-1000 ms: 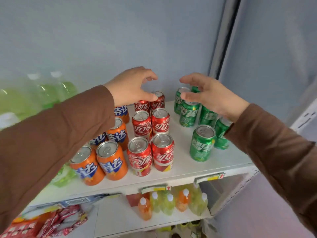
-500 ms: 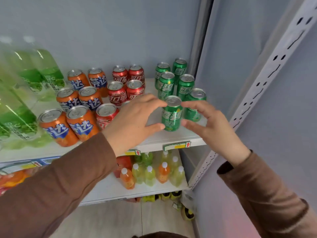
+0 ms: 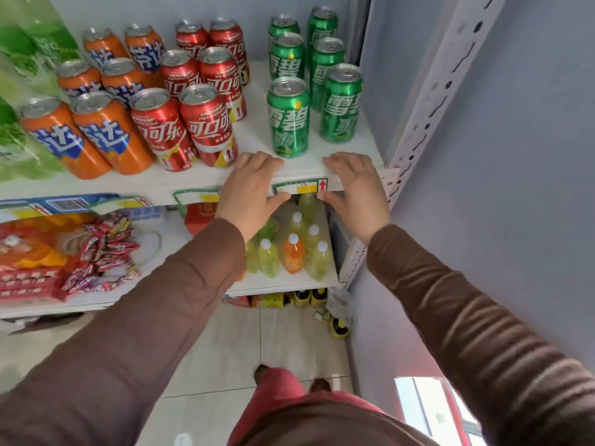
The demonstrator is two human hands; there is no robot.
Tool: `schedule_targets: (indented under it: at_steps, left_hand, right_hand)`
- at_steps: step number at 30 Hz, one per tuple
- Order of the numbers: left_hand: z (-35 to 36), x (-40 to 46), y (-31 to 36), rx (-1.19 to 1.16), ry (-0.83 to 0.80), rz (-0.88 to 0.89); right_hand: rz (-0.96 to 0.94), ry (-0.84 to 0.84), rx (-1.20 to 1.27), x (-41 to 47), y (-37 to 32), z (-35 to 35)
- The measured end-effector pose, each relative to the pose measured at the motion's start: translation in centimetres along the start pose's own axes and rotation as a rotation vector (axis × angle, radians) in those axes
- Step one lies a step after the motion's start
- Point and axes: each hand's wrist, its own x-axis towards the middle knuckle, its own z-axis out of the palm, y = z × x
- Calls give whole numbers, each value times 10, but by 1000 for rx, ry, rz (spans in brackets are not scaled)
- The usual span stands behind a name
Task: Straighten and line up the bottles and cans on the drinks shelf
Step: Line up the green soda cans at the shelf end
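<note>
Cans stand upright in paired rows on the white drinks shelf (image 3: pixel 193 181): orange cans (image 3: pixel 106 133) at left, red cans (image 3: pixel 206 123) in the middle, green cans (image 3: pixel 288 117) at right. Large green bottles (image 3: pixel 22 59) stand at the far left. My left hand (image 3: pixel 249 191) and my right hand (image 3: pixel 354 188) hover at the shelf's front edge, just below the front green cans. Both hands are empty, with fingers spread, and touch no can.
A lower shelf (image 3: pixel 283 283) holds small yellow and orange bottles (image 3: pixel 293 252) and red snack packets (image 3: pixel 96 255). Price tags (image 3: pixel 302 188) hang on the shelf edge. A perforated white upright (image 3: pixel 428 123) and grey wall close the right side. Tiled floor lies below.
Both hands have let go of the front green can and drawn back to the shelf edge. The view has tilted down, and the can now stands in line with its row.
</note>
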Motion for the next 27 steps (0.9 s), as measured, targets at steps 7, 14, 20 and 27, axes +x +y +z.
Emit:
schedule_targets:
  at_steps: [7, 14, 20, 27]
  left_hand:
    - [13, 1, 0, -17, 123, -30]
    - [16, 1, 3, -78, 153, -62]
    - [13, 1, 5, -56, 129, -63]
    - [-35, 14, 7, -106, -3, 8]
  right_hand:
    - [33, 104, -19, 0, 0, 17]
    - [23, 164, -47, -1, -2, 23]
    - [10, 163, -31, -2, -2, 21]
    - [142, 118, 416, 11, -2, -18]
